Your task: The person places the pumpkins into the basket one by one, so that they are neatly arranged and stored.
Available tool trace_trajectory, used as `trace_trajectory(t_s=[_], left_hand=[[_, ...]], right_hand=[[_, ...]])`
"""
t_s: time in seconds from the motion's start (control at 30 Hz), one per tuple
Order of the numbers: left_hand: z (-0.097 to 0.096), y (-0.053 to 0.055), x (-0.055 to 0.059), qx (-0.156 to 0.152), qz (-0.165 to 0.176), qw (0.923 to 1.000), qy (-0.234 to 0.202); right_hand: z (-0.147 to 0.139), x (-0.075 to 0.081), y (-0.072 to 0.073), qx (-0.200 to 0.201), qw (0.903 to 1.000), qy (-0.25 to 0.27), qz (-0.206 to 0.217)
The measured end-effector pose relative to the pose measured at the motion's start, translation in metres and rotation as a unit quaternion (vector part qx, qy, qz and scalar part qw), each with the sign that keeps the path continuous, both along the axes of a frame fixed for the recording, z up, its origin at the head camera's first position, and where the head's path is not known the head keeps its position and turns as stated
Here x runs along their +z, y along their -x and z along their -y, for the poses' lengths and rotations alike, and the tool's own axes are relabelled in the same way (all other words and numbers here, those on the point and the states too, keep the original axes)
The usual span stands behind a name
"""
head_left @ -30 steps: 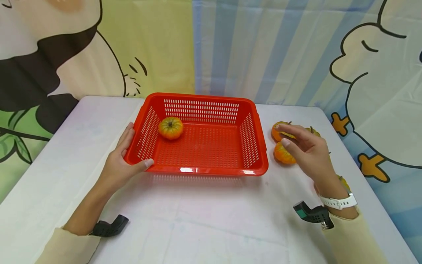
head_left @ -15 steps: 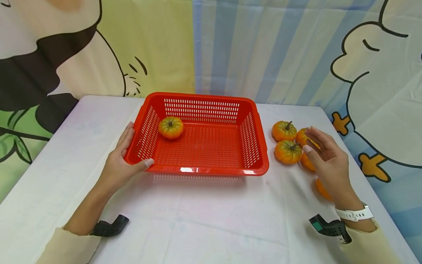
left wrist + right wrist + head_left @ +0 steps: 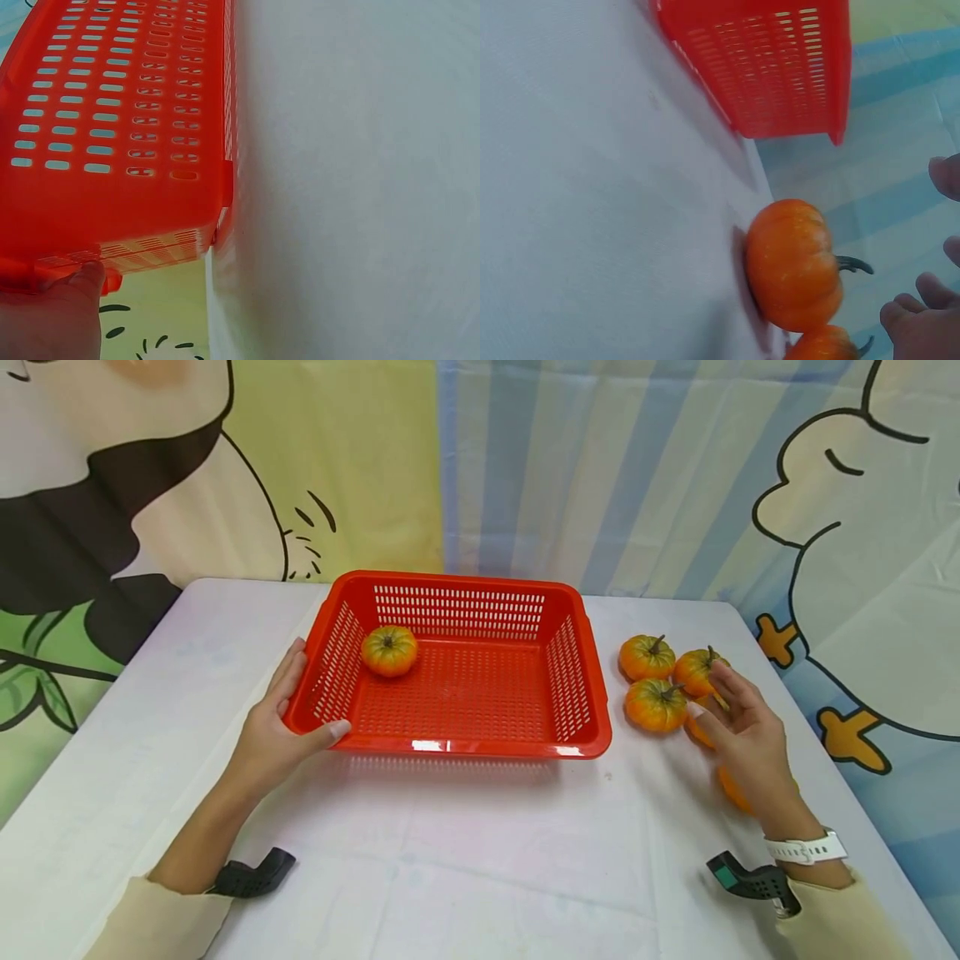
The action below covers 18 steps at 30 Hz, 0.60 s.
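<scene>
A red plastic basket [image 3: 450,747] with slotted walls stands on the table. One small orange-and-green pumpkin [image 3: 389,651] lies inside, near its left wall. My left hand [image 3: 266,739] holds the basket's near left corner, thumb over the front rim and fingers along the outer left side. To the right of the basket sit several more small pumpkins [image 3: 656,705] in a loose group. Above them is my right hand [image 3: 746,747], fingers spread and slightly bent, holding nothing. It partly hides the nearest pumpkins. In the right wrist view, one pumpkin [image 3: 791,266] shows its dark stem, with the fingertips apart from it.
A white cloth covers the table [image 3: 465,868]. Behind it hangs a printed curtain [image 3: 525,468] with cartoon figures and stripes. Each forearm carries a black wrist device [image 3: 753,877], and a white watch band [image 3: 806,847] is on the right wrist.
My right hand has moved right and slightly nearer from over the left pumpkins, uncovering them, and then stays almost in place. The left hand and basket have not moved.
</scene>
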<state>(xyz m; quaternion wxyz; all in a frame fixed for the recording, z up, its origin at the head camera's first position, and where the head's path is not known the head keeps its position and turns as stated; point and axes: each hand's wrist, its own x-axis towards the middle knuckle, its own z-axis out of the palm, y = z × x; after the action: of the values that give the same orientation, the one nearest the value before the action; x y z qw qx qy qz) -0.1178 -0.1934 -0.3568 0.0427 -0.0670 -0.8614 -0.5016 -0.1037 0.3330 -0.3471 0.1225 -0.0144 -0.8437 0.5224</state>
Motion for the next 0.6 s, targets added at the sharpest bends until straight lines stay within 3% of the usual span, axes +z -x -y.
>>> trace_trajectory(t_s=[0.33, 0.6], left_hand=[[-0.001, 0.000, 0.001, 0.000, -0.002, 0.9999, 0.013], [0.000, 0.001, -0.001, -0.002, -0.006, 1.0000, 0.006]], right_hand=[[-0.001, -0.006, 0.013, -0.010, 0.9949, -0.030, 0.095], [0.002, -0.015, 0.023, 0.015, 0.9946, -0.028, 0.099]])
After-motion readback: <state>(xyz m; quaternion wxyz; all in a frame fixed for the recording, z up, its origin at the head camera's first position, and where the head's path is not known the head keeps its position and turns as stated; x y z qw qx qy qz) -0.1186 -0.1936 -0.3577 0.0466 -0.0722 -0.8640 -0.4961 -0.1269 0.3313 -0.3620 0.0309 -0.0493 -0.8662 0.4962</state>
